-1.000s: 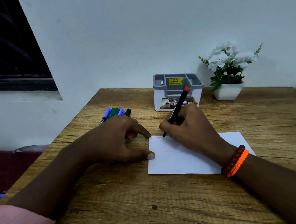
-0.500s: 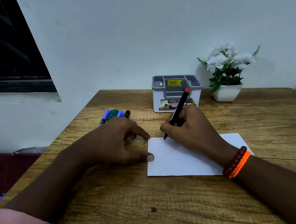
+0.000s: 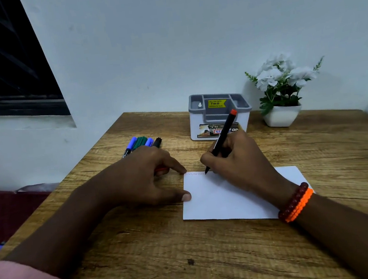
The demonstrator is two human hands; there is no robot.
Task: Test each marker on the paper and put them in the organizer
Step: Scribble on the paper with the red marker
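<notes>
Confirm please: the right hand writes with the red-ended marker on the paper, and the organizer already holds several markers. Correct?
Not quite. In the head view the organizer looks empty; the other markers lie on the table behind the left hand. The right hand does hold the red-ended marker on the paper.

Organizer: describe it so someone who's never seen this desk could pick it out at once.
On the wooden table, look to the far edge by the white wall. The organizer is the boxy white tub with a grey compartmented top, just left of the potted plant. Only it carries a yellow price sticker inside and a printed label on its front.
</notes>
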